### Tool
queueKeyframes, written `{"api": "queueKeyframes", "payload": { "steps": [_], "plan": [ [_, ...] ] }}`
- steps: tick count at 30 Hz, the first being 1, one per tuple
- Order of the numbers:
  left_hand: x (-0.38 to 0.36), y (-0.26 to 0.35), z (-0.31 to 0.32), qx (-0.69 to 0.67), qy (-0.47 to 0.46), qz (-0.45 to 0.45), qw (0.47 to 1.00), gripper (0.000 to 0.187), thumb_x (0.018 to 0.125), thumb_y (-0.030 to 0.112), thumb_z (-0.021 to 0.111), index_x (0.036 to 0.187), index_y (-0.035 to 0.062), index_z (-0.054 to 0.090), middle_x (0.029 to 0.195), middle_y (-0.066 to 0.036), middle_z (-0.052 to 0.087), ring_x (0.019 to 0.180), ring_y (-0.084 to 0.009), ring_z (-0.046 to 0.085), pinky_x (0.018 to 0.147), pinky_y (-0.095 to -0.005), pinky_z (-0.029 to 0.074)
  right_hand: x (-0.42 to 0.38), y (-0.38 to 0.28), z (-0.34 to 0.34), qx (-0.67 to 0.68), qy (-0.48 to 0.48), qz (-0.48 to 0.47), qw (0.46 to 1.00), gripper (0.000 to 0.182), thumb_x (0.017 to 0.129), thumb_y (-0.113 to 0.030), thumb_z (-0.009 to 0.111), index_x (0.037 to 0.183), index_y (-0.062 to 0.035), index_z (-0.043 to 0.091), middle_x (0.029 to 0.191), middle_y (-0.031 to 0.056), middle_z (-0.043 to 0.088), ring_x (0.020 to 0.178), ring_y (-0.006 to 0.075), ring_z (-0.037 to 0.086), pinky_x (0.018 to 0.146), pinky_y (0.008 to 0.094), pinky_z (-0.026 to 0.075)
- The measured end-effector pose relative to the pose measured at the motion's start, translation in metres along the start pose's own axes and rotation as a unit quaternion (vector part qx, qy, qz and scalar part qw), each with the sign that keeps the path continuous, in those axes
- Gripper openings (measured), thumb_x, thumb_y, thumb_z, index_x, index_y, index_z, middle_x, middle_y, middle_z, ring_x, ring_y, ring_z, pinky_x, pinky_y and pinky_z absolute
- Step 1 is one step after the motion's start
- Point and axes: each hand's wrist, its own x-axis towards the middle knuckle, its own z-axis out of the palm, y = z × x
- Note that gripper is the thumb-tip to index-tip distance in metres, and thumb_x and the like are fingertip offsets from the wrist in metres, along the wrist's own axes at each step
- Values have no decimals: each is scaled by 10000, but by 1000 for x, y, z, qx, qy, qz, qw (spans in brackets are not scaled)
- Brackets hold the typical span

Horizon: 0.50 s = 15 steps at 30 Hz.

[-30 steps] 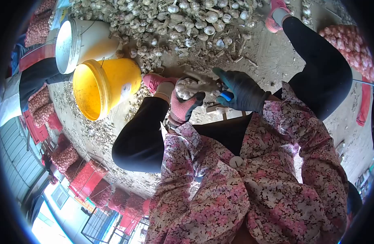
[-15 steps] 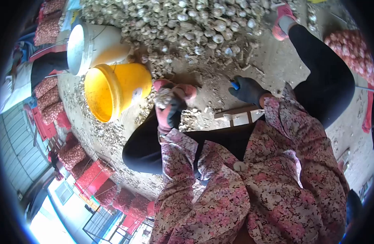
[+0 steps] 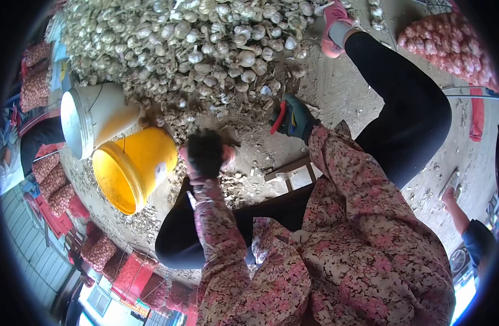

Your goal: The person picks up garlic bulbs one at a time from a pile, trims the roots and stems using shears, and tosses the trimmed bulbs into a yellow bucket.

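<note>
My right hand [image 3: 299,117], in a dark work glove, is closed around a pair of shears [image 3: 280,117] with a red handle and a bit of blue showing; the blades are hard to make out. My left hand [image 3: 205,152], gloved in black and pink, is held back-up over my pink shoe [image 3: 228,155]. Its fingers are blurred and turned away, so whether anything is in them is hidden. Beyond both hands spreads a large heap of garlic bulbs [image 3: 206,60], some with stems.
A yellow bucket [image 3: 161,149] lies tipped on its side left of my left hand, beside a white bucket [image 3: 111,106]. Garlic scraps [image 3: 230,187] litter the floor by a low wooden frame [image 3: 287,169]. A net sack of garlic [image 3: 442,46] stands at right; another person's leg [image 3: 457,212] shows.
The garlic bulb seen in my left hand is no longer visible, and that hand has turned back-up. My right hand has turned, showing the red handle. The view has shifted.
</note>
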Motion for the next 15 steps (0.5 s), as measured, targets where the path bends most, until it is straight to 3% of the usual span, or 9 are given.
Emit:
{"api": "queueKeyframes", "payload": {
  "steps": [1,3,5,9,10,12,13,14,15],
  "plan": [
    [4,-18,-5,-5,27,-53,998,185,909,279,507,991,129,578,1030,-57,587,973,-240,573,882,-416,446,7,-7,-4,41,-78,-2,996,405,873,-476,579,894,-72,605,808,108,666,769,296,645,781,499,524],
    [9,-44,-12,-15,85,-157,984,327,950,343,484,1212,151,524,1212,-69,560,1068,-270,565,939,-457,444,18,-15,-12,93,-94,-14,991,448,910,-470,522,958,-33,612,829,130,675,793,318,645,795,510,512],
    [11,-63,-10,22,109,-164,980,374,946,341,500,1271,155,484,1228,-88,552,1054,-279,577,931,-460,454,22,-24,-23,132,-130,-61,981,476,906,-464,534,1003,-4,611,813,135,673,794,317,646,801,482,514],
    [19,-81,-4,131,127,-190,965,484,949,335,512,1377,143,394,1203,-163,560,1043,-298,586,916,-445,473,26,-22,-25,57,-10,-109,992,359,899,-408,585,884,-49,583,674,80,606,632,252,604,646,398,536],
    [23,-83,5,182,133,-184,957,507,957,332,498,1400,131,356,1182,-203,558,969,-285,606,833,-417,514,13,-20,-7,54,-13,-110,992,359,899,-408,585,884,-49,583,674,80,606,632,252,604,646,398,536],
    [31,-82,12,233,108,-182,949,527,954,343,498,1410,131,338,1197,-203,548,923,-274,612,786,-407,527,-20,-7,26,-304,198,-98,927,310,890,-369,611,820,-74,548,626,51,552,513,191,539,517,338,495],
    [34,-79,21,284,84,-183,937,548,952,355,498,1419,130,320,1213,-204,538,878,-263,618,739,-398,540,-27,0,29,-309,192,-99,926,310,890,-369,611,820,-74,548,626,51,552,513,191,539,517,338,495],
    [36,-79,30,262,116,-184,940,565,944,364,511,1417,122,319,1161,-181,551,725,-205,585,652,-376,529,-34,7,29,-412,142,-121,892,302,888,-364,614,813,-80,543,624,42,542,487,165,520,495,315,479],
    [36,-78,40,260,119,-176,942,565,944,364,511,1417,122,319,1161,-181,551,725,-205,585,652,-376,529,-42,16,32,-508,89,-141,845,295,886,-359,616,807,-86,538,622,33,532,461,140,500,472,292,463]
  ]
}}
